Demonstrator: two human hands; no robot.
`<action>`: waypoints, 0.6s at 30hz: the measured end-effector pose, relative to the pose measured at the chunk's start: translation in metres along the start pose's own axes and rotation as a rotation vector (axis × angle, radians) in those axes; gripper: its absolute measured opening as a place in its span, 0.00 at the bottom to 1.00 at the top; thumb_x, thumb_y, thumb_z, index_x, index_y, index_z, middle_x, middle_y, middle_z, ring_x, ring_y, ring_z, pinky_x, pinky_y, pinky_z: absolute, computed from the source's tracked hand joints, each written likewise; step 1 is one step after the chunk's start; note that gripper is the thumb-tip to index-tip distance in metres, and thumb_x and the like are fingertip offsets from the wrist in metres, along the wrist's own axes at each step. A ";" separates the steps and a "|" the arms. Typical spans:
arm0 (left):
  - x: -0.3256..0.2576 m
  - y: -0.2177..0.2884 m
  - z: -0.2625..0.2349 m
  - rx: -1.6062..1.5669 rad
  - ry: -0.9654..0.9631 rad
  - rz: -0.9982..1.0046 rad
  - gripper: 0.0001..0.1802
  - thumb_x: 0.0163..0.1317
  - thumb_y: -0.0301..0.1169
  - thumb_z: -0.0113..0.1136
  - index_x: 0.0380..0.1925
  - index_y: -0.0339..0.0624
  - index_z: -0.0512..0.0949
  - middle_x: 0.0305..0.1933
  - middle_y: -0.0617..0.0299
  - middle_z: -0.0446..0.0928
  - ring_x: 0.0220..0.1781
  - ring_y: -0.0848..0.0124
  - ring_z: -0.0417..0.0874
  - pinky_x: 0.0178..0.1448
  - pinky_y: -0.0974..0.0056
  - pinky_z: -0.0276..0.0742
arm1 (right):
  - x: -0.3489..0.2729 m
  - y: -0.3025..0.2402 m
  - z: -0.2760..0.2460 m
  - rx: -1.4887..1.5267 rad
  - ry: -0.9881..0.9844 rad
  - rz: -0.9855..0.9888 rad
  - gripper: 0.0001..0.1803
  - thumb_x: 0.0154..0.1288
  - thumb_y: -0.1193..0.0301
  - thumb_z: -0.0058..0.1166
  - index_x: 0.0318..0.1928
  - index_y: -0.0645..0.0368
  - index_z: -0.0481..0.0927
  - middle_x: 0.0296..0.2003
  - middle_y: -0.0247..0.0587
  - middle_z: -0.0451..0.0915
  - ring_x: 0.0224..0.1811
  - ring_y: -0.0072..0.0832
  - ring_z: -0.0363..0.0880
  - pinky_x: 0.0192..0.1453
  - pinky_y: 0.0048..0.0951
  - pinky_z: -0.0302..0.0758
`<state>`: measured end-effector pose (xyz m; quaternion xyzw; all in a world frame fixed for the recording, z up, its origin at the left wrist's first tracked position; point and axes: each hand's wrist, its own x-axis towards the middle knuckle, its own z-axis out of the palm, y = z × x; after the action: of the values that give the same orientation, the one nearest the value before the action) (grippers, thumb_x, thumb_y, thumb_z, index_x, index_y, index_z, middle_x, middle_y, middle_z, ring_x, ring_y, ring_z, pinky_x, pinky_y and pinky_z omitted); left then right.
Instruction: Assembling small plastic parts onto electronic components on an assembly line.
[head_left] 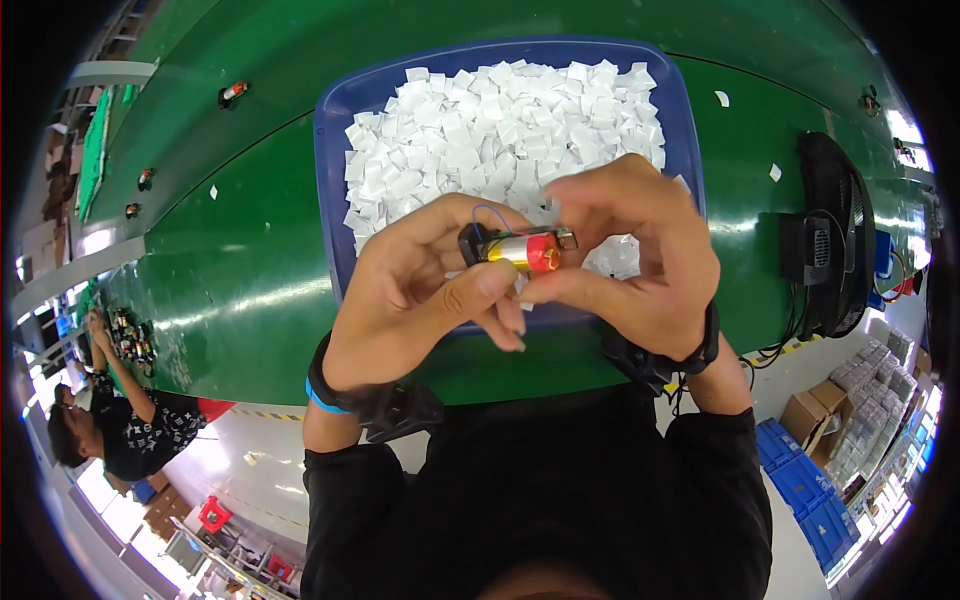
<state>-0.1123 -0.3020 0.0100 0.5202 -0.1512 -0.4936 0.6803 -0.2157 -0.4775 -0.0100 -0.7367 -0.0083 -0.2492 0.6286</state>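
1. The cell (517, 253), yellow and silver with a red right end, is held up above the near part of the tray, lying roughly sideways; a black cap (472, 243) sits at its left end, a metal connector (567, 238) at its right, and a blue wire (489, 208) loops over the far side.
2. The left hand (415, 285) grasps the cell between thumb and fingers.
3. The right hand (645, 255) curves about the red end, thumb and forefinger apart; whether it grips anything, I cannot tell.
4. Under and beyond the hands, the blue tray (326, 190) is heaped with white squares (500, 120).
5. The tray rests on a green table (745, 190), with a few loose squares to its left and right.
6. Farther right stands a black box (803, 250).
7. At far left, a co-worker (150, 430) reaches toward a pile of small parts (130, 340).
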 end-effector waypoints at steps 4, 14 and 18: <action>0.001 0.002 -0.010 -0.031 -0.101 -0.129 0.17 0.69 0.27 0.57 0.54 0.28 0.69 0.32 0.56 0.79 0.28 0.71 0.83 0.32 0.66 0.85 | 0.000 0.005 0.001 -0.158 -0.040 -0.171 0.19 0.48 0.73 0.75 0.41 0.65 0.84 0.37 0.44 0.81 0.32 0.25 0.80 0.33 0.24 0.75; 0.002 0.000 -0.007 0.005 -0.042 -0.128 0.15 0.67 0.27 0.61 0.49 0.29 0.72 0.32 0.56 0.79 0.27 0.75 0.81 0.28 0.70 0.82 | 0.005 0.013 -0.007 -0.359 -0.100 -0.393 0.22 0.42 0.70 0.76 0.41 0.62 0.85 0.37 0.40 0.82 0.37 0.32 0.80 0.36 0.28 0.75; -0.002 0.003 -0.004 0.097 -0.025 -0.062 0.14 0.65 0.25 0.63 0.47 0.30 0.73 0.34 0.57 0.80 0.26 0.77 0.80 0.27 0.72 0.81 | 0.003 0.011 -0.007 -0.319 -0.106 -0.334 0.21 0.43 0.70 0.75 0.40 0.62 0.85 0.36 0.40 0.82 0.36 0.32 0.80 0.36 0.27 0.75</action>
<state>-0.1091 -0.2981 0.0122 0.5509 -0.1673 -0.5131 0.6366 -0.2118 -0.4869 -0.0185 -0.8271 -0.1234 -0.3090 0.4531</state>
